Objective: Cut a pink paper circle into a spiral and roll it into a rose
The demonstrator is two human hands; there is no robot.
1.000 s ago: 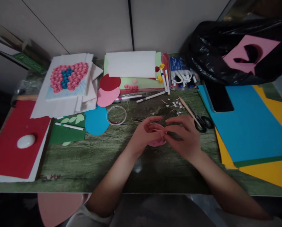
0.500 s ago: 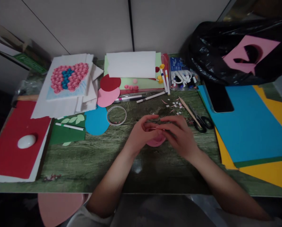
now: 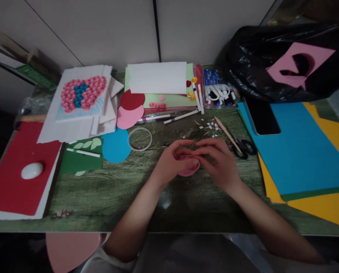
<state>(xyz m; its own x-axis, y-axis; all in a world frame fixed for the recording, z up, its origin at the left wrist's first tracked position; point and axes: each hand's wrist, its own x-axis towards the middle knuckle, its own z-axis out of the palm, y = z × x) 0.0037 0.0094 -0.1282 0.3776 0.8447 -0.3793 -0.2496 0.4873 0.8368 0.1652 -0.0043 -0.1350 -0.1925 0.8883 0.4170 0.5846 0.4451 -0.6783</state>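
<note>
A curled piece of pink paper (image 3: 188, 171) sits between my two hands above the middle of the table. My left hand (image 3: 173, 161) is closed on it, thumb laid across its top. From the other side, my right hand (image 3: 217, 163) pinches the far edge of the same paper with thumb and forefinger. The fingertips of both hands nearly meet, and they cover part of the paper. Just past my right hand lie black scissors (image 3: 248, 146) and a pointed wooden stick (image 3: 227, 134), with white and pink paper scraps (image 3: 210, 127) beside them.
At the left are a roll of tape (image 3: 140, 149), a blue paper circle (image 3: 116, 148) and a picture of pink and blue paper roses (image 3: 82, 93). Blue paper (image 3: 302, 159) with a phone (image 3: 263, 115) on it lies right, before a black plastic bag (image 3: 249, 53).
The fingers of my right hand have shifted slightly right along the pink paper. My left thumb has moved a little over it. Things on the table stay put.
</note>
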